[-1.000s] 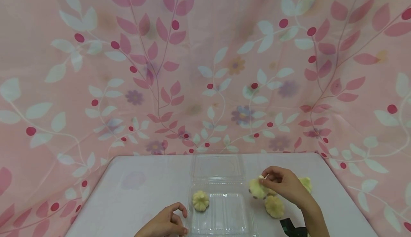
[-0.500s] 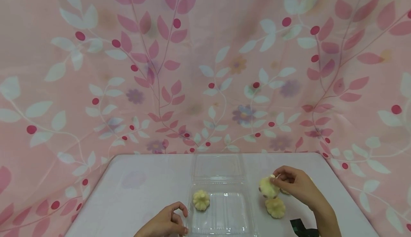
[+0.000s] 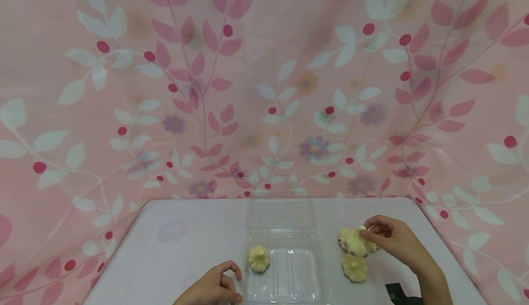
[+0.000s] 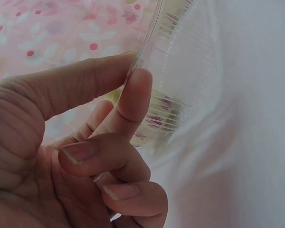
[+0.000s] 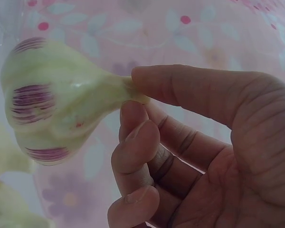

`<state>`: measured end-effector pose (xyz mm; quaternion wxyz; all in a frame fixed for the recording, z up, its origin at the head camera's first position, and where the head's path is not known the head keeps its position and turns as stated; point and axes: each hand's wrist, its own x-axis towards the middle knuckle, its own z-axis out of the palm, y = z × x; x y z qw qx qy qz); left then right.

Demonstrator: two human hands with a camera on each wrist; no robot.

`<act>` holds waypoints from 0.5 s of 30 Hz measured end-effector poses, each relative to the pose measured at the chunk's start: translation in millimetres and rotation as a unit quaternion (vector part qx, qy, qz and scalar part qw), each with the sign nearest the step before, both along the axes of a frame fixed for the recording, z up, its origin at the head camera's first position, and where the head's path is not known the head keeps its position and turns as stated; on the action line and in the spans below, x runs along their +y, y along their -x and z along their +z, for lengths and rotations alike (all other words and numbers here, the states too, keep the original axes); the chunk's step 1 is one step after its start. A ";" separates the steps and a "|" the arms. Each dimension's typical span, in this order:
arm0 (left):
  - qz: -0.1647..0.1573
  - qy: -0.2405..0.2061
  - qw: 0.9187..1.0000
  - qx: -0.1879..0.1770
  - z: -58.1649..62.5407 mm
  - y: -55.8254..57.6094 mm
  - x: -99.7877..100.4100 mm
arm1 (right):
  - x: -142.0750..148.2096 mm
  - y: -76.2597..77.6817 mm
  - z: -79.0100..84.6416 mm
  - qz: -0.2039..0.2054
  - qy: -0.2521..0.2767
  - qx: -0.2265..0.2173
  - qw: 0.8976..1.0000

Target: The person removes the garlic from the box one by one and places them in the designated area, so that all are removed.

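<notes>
My right hand [image 3: 390, 238] pinches a garlic bulb [image 5: 61, 99] by its stem between thumb and fingertips. The bulb lies sideways in the right wrist view, pale with purple streaks at its base. In the head view it overlaps other bulbs on the right of the table. A separate garlic bulb [image 3: 354, 269] lies just in front of it. My left hand [image 3: 215, 283] holds the left edge of an open clear plastic container [image 3: 289, 275], thumb and index finger on its rim [image 4: 142, 52]. Inside the container, at its back left, sits one garlic bulb [image 3: 259, 259].
The container's hinged lid [image 3: 281, 215] lies folded back toward the far edge of the white table [image 3: 198, 236]. A dark strap [image 3: 401, 294] shows beside the right forearm. Behind the table hangs a pink leaf-patterned cloth [image 3: 264, 89].
My right hand has moved to the right with the garlic bulb, away from the container, and now overlaps the bulb farther right. The left hand has stayed at the container's edge.
</notes>
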<state>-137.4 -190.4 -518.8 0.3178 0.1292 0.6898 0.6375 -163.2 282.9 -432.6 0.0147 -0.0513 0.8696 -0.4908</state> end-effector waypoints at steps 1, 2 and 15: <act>-0.001 0.001 1.000 0.001 0.5 -0.1 0.1 | 1.4 0.4 -0.2 -0.001 -0.002 -0.001 1.000; -0.001 0.002 1.000 0.001 0.8 -0.2 0.1 | 2.8 0.6 -0.5 -0.002 -0.005 -0.003 1.000; 0.005 0.010 1.000 -0.007 -1.6 0.9 -0.3 | 23.6 0.1 -9.5 -0.013 -0.006 -0.025 1.000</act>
